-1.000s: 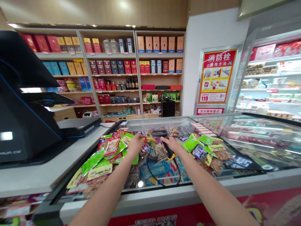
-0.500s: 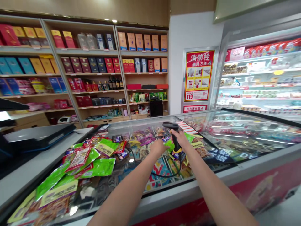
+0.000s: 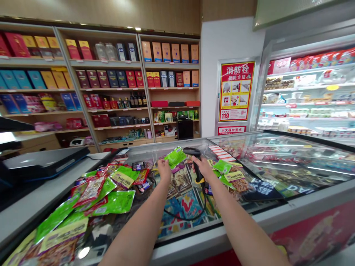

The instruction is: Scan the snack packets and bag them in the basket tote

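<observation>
My left hand (image 3: 164, 170) pinches the edge of a small green snack packet (image 3: 175, 157), raised above the glass top of a chest freezer. Wrapped round the handle of a black and yellow barcode scanner (image 3: 197, 166), my right hand (image 3: 203, 168) is just right of the packet. The scanner's head is close to the packet, and its black cable loops down over the glass. On the left part of the freezer top lies a pile of green and red snack packets (image 3: 118, 202). A smaller group of packets (image 3: 235, 177) lies right of my right hand.
A grey counter (image 3: 16, 186) with a flat black device (image 3: 47, 162) runs along the left. Shelves of boxes and bottles (image 3: 119, 88) stand behind. A lit refrigerated display (image 3: 310, 103) is at the right, beyond the freezer's frame (image 3: 305, 188).
My left hand has moved left and now lifts the green packet away from the right-hand group. My right hand has shifted slightly left with the scanner.
</observation>
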